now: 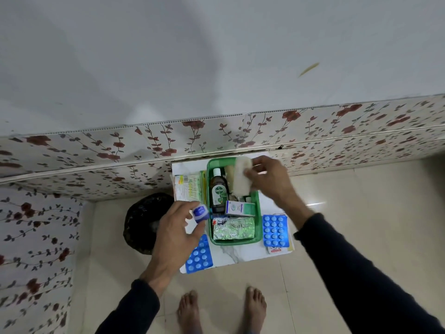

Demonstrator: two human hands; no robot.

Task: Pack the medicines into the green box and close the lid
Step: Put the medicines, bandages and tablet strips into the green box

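A single wide-angle camera on the person's head looks steeply down and forward. It takes in the small bench (243, 255) at arm's reach, the floor (337, 213) and bare feet (190, 309) below, and the wall (216, 56) ahead.

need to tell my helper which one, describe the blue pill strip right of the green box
Find the green box on the small white table. Just outside its right wall lies the blue pill strip, three columns of white tablets, flat on a card, untouched, unlike the strip near the left hand.
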